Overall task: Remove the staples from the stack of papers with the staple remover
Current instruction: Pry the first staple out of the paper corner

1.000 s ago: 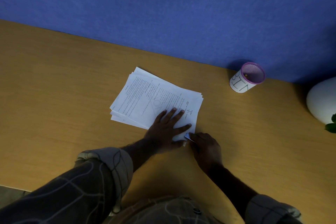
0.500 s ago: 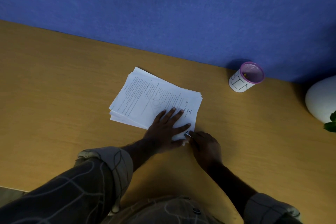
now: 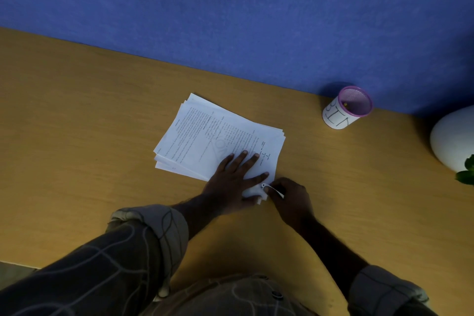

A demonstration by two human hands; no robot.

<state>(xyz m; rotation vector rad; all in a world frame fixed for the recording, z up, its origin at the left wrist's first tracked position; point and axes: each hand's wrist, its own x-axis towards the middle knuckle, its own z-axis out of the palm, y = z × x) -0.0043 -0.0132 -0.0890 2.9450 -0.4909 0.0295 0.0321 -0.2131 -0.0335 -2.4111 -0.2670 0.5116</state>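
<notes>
Little has moved since a second ago: right hand [image 3: 291, 199] has nudged the staple remover [image 3: 272, 189] a touch further onto the near right corner of the stack of papers [image 3: 205, 136], and a bit more of the metal shows now. Left hand [image 3: 232, 179] hasn't shifted, lying flat with fingers spread, pinning the stack to the bench [image 3: 77, 136], grasping nothing. Right hand is clenched around the remover. I can't see the staple itself, too small and dim, so I can't confirm the tool is under it. My read: still working the first corner, no staple out yet. Pink-rimmed bin cup [image 3: 346, 108] sits far right, well apart.
</notes>
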